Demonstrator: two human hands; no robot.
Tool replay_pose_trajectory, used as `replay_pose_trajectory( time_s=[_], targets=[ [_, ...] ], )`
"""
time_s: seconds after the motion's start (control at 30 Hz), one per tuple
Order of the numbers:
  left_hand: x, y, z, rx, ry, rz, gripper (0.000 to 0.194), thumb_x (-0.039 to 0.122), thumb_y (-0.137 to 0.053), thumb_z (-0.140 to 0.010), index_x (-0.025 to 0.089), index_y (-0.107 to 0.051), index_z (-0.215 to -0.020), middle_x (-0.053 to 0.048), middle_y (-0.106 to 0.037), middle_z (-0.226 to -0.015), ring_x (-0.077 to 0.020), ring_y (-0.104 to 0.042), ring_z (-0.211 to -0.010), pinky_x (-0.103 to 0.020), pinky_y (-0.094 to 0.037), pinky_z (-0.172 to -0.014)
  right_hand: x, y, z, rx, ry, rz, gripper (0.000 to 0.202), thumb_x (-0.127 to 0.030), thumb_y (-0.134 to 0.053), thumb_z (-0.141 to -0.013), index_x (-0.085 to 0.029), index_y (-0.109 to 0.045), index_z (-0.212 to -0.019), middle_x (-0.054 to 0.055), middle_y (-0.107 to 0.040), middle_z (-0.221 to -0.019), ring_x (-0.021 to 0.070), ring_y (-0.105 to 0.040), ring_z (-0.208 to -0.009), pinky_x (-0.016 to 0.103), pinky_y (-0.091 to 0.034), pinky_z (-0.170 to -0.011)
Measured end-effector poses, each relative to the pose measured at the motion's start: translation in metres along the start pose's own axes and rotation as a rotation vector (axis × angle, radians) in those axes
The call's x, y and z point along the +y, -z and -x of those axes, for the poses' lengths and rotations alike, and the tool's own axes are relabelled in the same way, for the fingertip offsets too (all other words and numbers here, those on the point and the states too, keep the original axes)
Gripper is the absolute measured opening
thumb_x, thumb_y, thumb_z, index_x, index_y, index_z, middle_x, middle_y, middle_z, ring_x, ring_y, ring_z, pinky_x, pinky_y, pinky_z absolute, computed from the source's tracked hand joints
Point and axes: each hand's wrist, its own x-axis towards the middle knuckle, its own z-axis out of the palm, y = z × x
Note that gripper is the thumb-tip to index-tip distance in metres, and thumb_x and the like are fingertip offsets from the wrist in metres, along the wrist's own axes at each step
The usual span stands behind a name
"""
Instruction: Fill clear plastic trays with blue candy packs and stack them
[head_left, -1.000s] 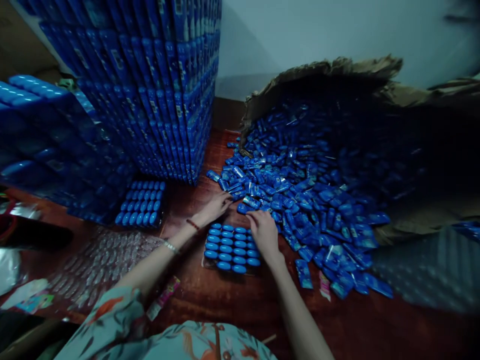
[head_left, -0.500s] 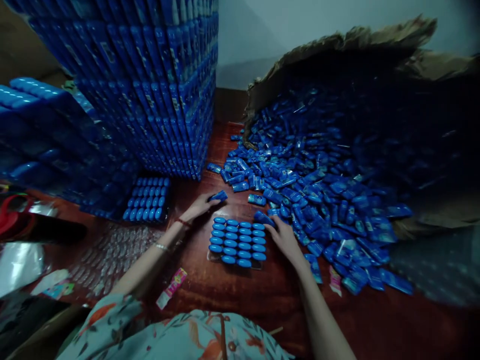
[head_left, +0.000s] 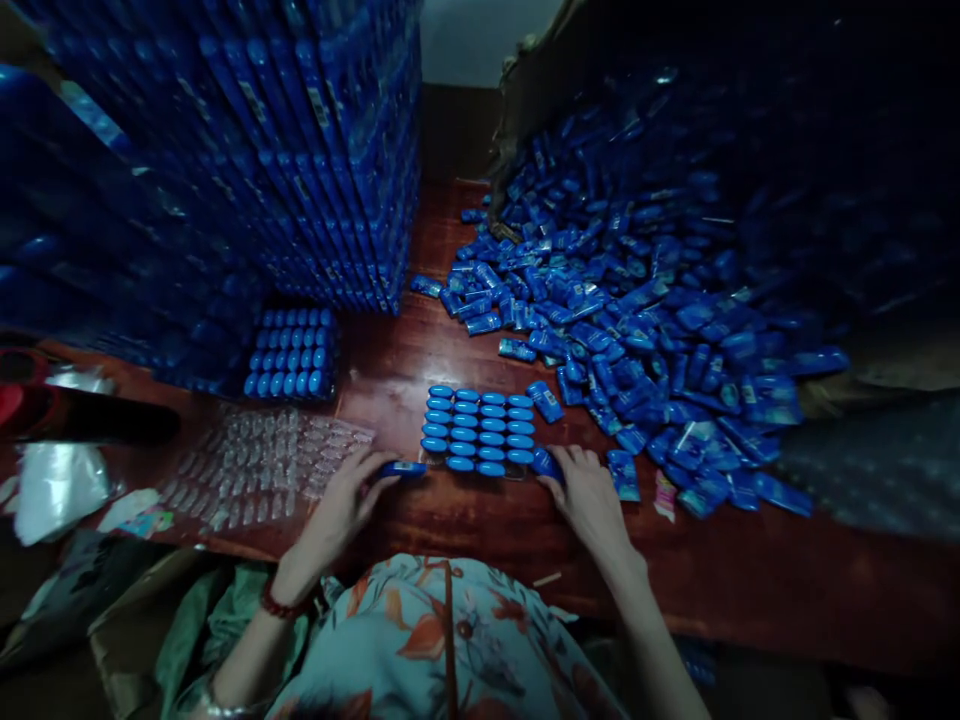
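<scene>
A block of blue, rounded pieces in rows [head_left: 478,430] sits on the reddish wooden table in front of me, with gaps at the two near corners. My left hand [head_left: 346,500] is left of the block, its fingers closed on a small blue packet [head_left: 403,468]. At the block's near right corner, my right hand [head_left: 585,488] pinches another blue packet [head_left: 545,463]. One loose blue packet [head_left: 544,400] lies just beyond, by the far right corner. A big heap of similar packets [head_left: 637,330] spreads over the right side.
Tall stacks of blue packs [head_left: 315,150] rise at the left, with a smaller block [head_left: 289,352] at their foot. Clear plastic trays [head_left: 247,465] and a black and red cylinder [head_left: 97,415] lie at left. A torn cardboard box [head_left: 517,120] stands behind the heap.
The view has tilted down. My left hand has come back toward me with its packet, to the block's near left. My right hand has moved to the near right corner. The pink wrapper at left is gone from view.
</scene>
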Motion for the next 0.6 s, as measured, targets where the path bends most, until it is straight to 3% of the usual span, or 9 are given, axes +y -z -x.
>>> replay_pose_trajectory(
  time_s=[0.1, 0.2, 0.3, 0.43, 0.5, 0.6],
  targets=[
    [0.016, -0.018, -0.003, 0.04, -0.109, -0.17, 0.026, 0.017, -0.038, -0.09, 0.018, -0.055, -0.11, -0.007, -0.058, -0.093, -0.0193, -0.054, -0.085, -0.033, -0.047, -0.075, -0.002, 0.003, -0.009, -0.078, 0.003, -0.106, 0.031, -0.025, -0.055, -0.078, -0.019, -0.053, -0.109, 0.012, -0.062, -0.101, 0.025, -0.059, -0.09, 0.033, -0.045, -0.069],
    [0.018, -0.028, -0.006, 0.024, -0.206, -0.296, 0.034, 0.008, -0.035, -0.088, 0.016, -0.051, -0.116, -0.009, -0.057, -0.097, -0.0201, -0.051, -0.087, -0.034, -0.047, -0.076, 0.005, 0.012, -0.007, -0.126, -0.091, -0.335, 0.034, -0.032, -0.057, -0.077, -0.019, -0.051, -0.108, 0.004, -0.062, -0.075, 0.0212, -0.061, -0.069, 0.03, -0.044, -0.06],
    [0.016, -0.029, -0.009, -0.038, -0.295, -0.323, 0.036, 0.007, -0.035, -0.088, 0.015, -0.048, -0.12, -0.009, -0.057, -0.098, -0.0206, -0.049, -0.088, -0.033, -0.047, -0.075, 0.006, 0.02, 0.004, -0.169, -0.23, -0.729, 0.044, -0.041, -0.06, -0.076, -0.02, -0.05, -0.114, -0.006, -0.051, -0.052, 0.0154, -0.053, -0.047, 0.027, -0.042, -0.048],
    [0.022, -0.019, -0.021, -0.143, -0.378, -0.339, 0.034, 0.006, -0.035, -0.088, 0.015, -0.051, -0.115, -0.01, -0.057, -0.099, -0.0204, -0.05, -0.088, -0.034, -0.047, -0.078, -0.013, 0.015, 0.018, -0.071, -0.428, -1.232, 0.045, -0.047, -0.066, -0.069, -0.022, -0.052, -0.103, -0.001, -0.062, -0.069, 0.015, -0.06, -0.053, 0.027, -0.05, -0.049],
    [0.027, -0.014, -0.029, -0.203, -0.417, -0.37, 0.033, 0.004, -0.034, -0.087, 0.015, -0.054, -0.11, -0.01, -0.057, -0.099, -0.0203, -0.05, -0.09, -0.035, -0.046, -0.081, -0.025, 0.008, 0.02, 0.022, -0.477, -1.35, 0.043, -0.047, -0.07, -0.066, -0.022, -0.052, -0.097, 0.001, -0.064, -0.08, 0.0167, -0.065, -0.062, 0.03, -0.054, -0.056],
    [0.026, -0.011, -0.033, -0.23, -0.463, -0.408, 0.032, 0.004, -0.033, -0.087, 0.014, -0.055, -0.108, -0.009, -0.058, -0.096, -0.0198, -0.051, -0.088, -0.034, -0.047, -0.079, -0.032, 0.0, 0.021, 0.079, -0.503, -1.422, 0.041, -0.046, -0.071, -0.066, -0.022, -0.051, -0.093, 0.0, -0.064, -0.078, 0.0165, -0.065, -0.061, 0.03, -0.055, -0.056]
  ],
)
